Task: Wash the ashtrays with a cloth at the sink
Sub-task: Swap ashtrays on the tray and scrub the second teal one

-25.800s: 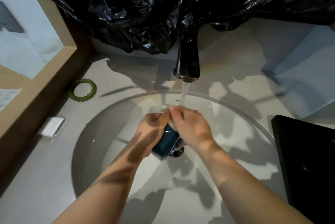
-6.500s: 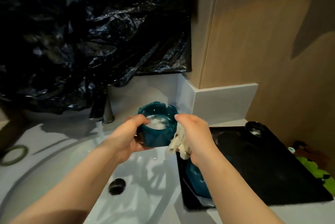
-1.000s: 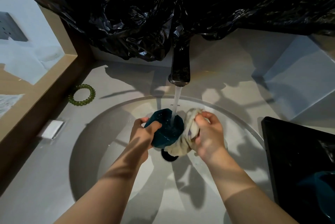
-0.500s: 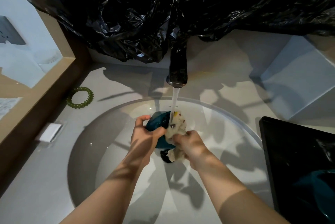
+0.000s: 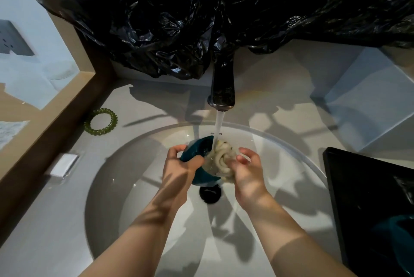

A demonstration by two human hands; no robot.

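Ashtray (image 5: 198, 148), of dark teal colour, is held over the sink (image 5: 134, 187), tilted on its side with the opening turned toward the right hand (image 5: 246, 169). The left hand (image 5: 179, 164) grips it: the thumb lies over the near edge and the other fingers (image 5: 177, 150) curl round the far side, so the ashtray sits between the thumb and the fingers, against the palm.

The pale cloth (image 5: 221, 158) is bunched up in the opening of the ashtray, just between the two hands. The fingers of the right hand are loosely bent and a little apart from each other. The lower ones touch the cloth and push it into the ashtray, and the upper finger stands lifted off it.

Water (image 5: 219, 124) runs from the dark tap (image 5: 223, 88), which is beyond the fingertips of both hands, and it falls on the cloth and the ashtray rim. The black drain (image 5: 210, 193) is just under the ashtray, on the wrist side of the hands.

Well apart from the left fingers, on the counter, lie a green coiled ring (image 5: 100, 121) and a small white block (image 5: 63, 164). On the outer side of the right hand there is a black tray (image 5: 369, 187), and on it a second teal shape (image 5: 394, 232), dim in the shadow. Black plastic sheet (image 5: 201, 19) hangs above the tap.
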